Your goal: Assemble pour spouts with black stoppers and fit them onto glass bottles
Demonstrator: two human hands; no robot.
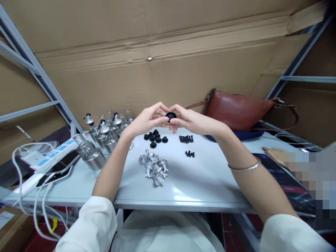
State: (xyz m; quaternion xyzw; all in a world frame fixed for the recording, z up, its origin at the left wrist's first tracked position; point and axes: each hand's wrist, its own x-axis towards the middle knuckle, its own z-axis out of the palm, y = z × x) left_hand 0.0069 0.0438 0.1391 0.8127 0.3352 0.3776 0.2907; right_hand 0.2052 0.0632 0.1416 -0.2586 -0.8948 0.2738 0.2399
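Above the far part of the table, my left hand (153, 119) and my right hand (183, 118) meet around one round black cap (171, 115). Fingers and thumbs of both hands pinch its rim from either side. Below them lies a group of similar black caps (158, 139). Closer to me is a heap of silver metal clamp-like pieces (154, 166). To its right sit a row of thin black parts (186, 139) and a small cluster of tiny black parts (189, 154).
Glass bottles (111, 141), some with pour spouts, stand at the left. A power strip (55, 154) with white cables lies beyond them. A brown leather bag (236, 110) rests at the back right. Cardboard (162, 80) walls the back; a dark screen-like item (286, 185) lies right.
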